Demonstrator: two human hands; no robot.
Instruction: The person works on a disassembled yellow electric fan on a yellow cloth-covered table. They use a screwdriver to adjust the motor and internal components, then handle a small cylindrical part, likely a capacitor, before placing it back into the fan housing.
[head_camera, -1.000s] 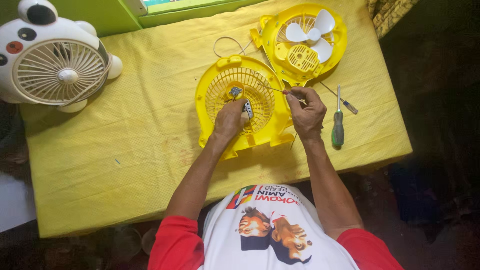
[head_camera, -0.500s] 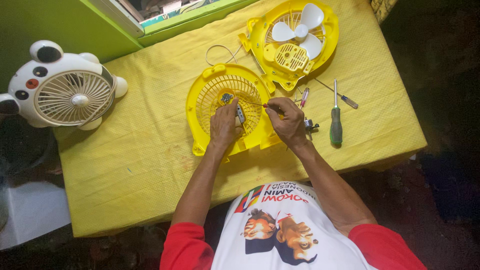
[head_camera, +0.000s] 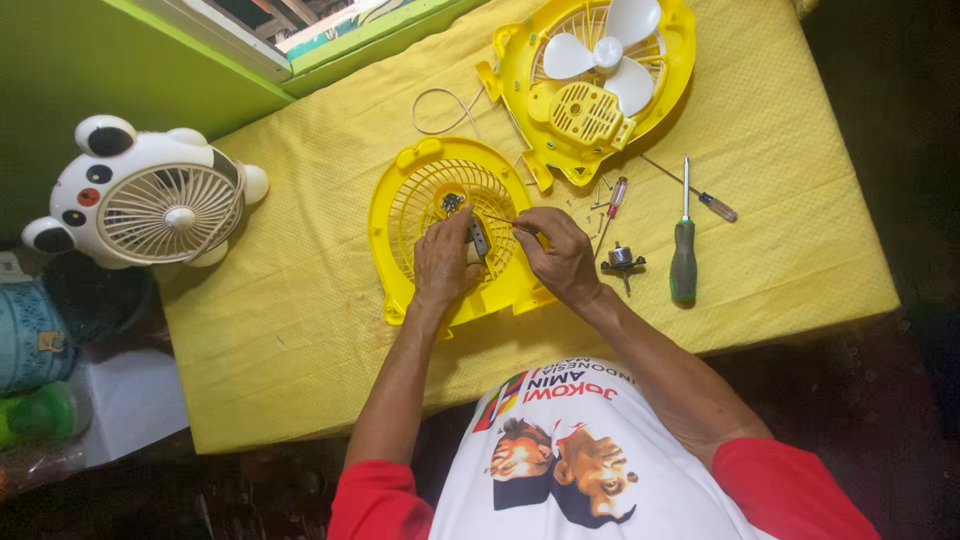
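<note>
A yellow fan grille shell (head_camera: 432, 180) lies flat on the yellow tablecloth (head_camera: 300, 300). My left hand (head_camera: 445, 262) rests on the grille and pinches a small dark metal part (head_camera: 479, 238) near its centre. My right hand (head_camera: 555, 252) is just right of it, fingers closed on a thin wire or pin (head_camera: 497, 219) that points left toward the grille's hub. The other yellow fan half (head_camera: 590, 85), with white blades and a motor housing, lies further back.
Right of my hands lie a green-handled screwdriver (head_camera: 684, 250), a small red-handled screwdriver (head_camera: 612, 200), a thin screwdriver (head_camera: 700, 195), a small motor (head_camera: 622, 260) and several loose screws. A white panda-shaped fan (head_camera: 150, 195) sits at the left. A white cable loop (head_camera: 440, 110) lies behind the grille.
The camera view has shifted, so the table sits further right and lower. My hands stay on the grille, with the right hand's wire still aimed at the hub.
</note>
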